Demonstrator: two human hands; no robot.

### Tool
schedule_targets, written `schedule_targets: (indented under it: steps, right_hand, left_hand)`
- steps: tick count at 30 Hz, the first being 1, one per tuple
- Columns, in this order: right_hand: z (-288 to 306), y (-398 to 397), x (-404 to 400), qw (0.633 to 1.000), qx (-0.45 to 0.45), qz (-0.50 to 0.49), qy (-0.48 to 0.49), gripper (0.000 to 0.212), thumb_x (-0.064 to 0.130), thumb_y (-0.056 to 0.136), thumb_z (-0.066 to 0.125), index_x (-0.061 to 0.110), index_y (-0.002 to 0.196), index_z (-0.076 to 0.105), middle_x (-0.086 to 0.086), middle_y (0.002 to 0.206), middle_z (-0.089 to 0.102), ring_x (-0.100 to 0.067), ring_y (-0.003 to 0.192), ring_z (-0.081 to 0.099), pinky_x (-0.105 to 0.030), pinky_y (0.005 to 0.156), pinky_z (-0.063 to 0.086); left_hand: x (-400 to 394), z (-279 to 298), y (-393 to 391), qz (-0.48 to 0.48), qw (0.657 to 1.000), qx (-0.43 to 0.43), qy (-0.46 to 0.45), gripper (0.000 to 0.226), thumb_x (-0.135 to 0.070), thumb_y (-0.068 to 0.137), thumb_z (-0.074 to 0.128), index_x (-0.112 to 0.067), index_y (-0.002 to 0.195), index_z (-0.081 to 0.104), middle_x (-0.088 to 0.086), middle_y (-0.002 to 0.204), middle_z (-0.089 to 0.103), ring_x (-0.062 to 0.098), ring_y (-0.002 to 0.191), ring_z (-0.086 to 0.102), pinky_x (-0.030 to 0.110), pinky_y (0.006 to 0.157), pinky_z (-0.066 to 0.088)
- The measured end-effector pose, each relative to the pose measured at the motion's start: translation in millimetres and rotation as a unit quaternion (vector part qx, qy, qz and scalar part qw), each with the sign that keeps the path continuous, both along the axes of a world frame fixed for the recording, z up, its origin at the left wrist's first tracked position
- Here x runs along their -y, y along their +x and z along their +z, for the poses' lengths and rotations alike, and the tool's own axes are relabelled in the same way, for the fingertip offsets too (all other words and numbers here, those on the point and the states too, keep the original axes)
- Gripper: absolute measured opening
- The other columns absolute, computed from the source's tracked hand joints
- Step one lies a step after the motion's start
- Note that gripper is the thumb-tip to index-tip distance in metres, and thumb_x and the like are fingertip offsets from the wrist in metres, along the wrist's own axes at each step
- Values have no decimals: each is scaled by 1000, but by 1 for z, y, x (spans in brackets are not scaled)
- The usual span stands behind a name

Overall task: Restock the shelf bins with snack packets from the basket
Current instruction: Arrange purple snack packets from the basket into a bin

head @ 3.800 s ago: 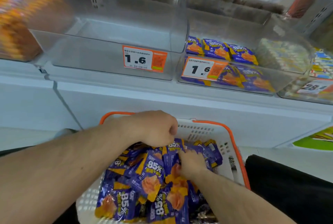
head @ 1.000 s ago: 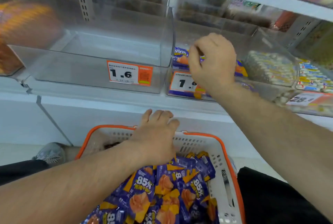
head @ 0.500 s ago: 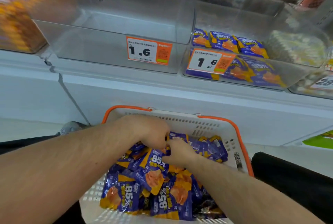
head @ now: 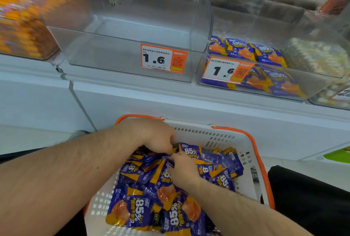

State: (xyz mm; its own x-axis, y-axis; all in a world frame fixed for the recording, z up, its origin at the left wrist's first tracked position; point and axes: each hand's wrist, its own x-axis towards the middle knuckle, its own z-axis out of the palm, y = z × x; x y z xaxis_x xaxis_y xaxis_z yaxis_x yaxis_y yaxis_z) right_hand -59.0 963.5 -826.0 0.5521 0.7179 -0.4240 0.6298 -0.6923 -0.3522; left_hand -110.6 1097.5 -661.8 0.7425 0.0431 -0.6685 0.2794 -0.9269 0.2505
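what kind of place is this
Most likely a shop aisle, probably a convenience store or supermarket: clear shelf bins carry orange price tags reading 1.6, and a white basket with orange rim holds purple snack packets for restocking.

One white basket (head: 223, 137) with an orange rim holds a heap of purple snack packets (head: 144, 211), too overlapped to count. Two hands are in it, the left hand (head: 153, 137) and the right hand (head: 183, 169). Two orange price tags (head: 163, 58) read 1.6. Four clear shelf bins (head: 121, 53) show; one holds at least five packets.
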Motion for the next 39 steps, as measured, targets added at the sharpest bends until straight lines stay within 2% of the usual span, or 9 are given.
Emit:
schedule_targets:
  steps: [3, 6, 13, 18, 22, 28, 32, 35, 39]
  right_hand:
    - [21, 15, -1, 993, -84, -47, 62, 6, 21, 101, 54, 20, 99, 59, -1, 94, 58, -17, 77, 54, -36, 68, 46]
    - [67, 38, -4, 990, -82, -21, 110, 23, 20, 99, 56, 25, 77, 55, 6, 79, 56, -11, 72, 52, -29, 65, 41]
    - [180, 74, -5, 962, -79, -45, 259, 18, 10, 94, 62, 20, 79, 62, -7, 85, 70, -18, 79, 61, -35, 75, 48]
    - [210, 75, 14, 845, 236, -108, 467, 13, 18, 75, 72, 13, 86, 68, 7, 93, 55, -9, 90, 52, -14, 83, 37]
    - [222, 56, 21, 857, 147, -163, 466, 40, 40, 64, 84, 24, 93, 62, 6, 112, 45, 12, 95, 44, -2, 84, 33]
    - [234, 51, 17, 883, 35, -203, 421, 63, 49, 56, 85, 35, 105, 49, 15, 118, 39, 0, 102, 51, -25, 84, 51]
    - [242, 67, 12, 867, 14, -223, 446, 56, 52, 48, 78, 35, 92, 50, 3, 104, 61, -18, 94, 61, -43, 82, 54]
    - [269, 90, 13, 852, 42, -244, 461, 55, 59, 48, 76, 34, 91, 52, 3, 101, 60, -21, 91, 62, -41, 77, 56]
    - [300, 152, 11, 860, 143, -238, 428, 42, 47, 69, 79, 27, 97, 54, 0, 111, 54, -15, 93, 55, -28, 78, 41]
  left_hand:
    - [-6, 1, 0, 23, 1000, 9, 9, 30, -32, 91, 54, -10, 110, 62, 5, 95, 54, 21, 80, 48, 33, 67, 37]
    - [-11, 8, 1, 66, 997, 31, 7, 40, -39, 87, 61, -14, 118, 54, 8, 113, 59, 24, 98, 58, 36, 82, 46]
    - [-13, 25, 7, 235, 936, 106, -241, 17, -2, 84, 66, -5, 101, 64, 15, 98, 72, 18, 74, 66, 27, 61, 56]
    - [-6, 54, 14, 272, 862, 241, -353, 12, 3, 89, 64, -7, 94, 60, 4, 80, 72, 10, 64, 66, 23, 55, 54]
    - [4, 66, 17, 283, 815, 323, -389, 12, 3, 90, 62, -6, 99, 61, 1, 83, 73, 8, 68, 67, 20, 55, 52]
    - [11, 62, 27, 258, 791, 399, -386, 21, 9, 84, 62, -9, 95, 60, 5, 89, 74, 16, 78, 66, 33, 67, 54]
    - [14, 66, 32, 151, 785, 418, -432, 45, -29, 69, 78, -16, 107, 60, 4, 108, 69, 19, 103, 65, 36, 84, 54]
    - [17, 72, 42, 88, 785, 545, -282, 51, -47, 69, 68, -35, 117, 55, -15, 116, 61, 9, 112, 56, 24, 94, 44]
    - [7, 68, 58, 124, 782, 609, 55, 77, -52, 72, 58, -40, 145, 36, 1, 151, 29, 20, 135, 22, 39, 108, 14]
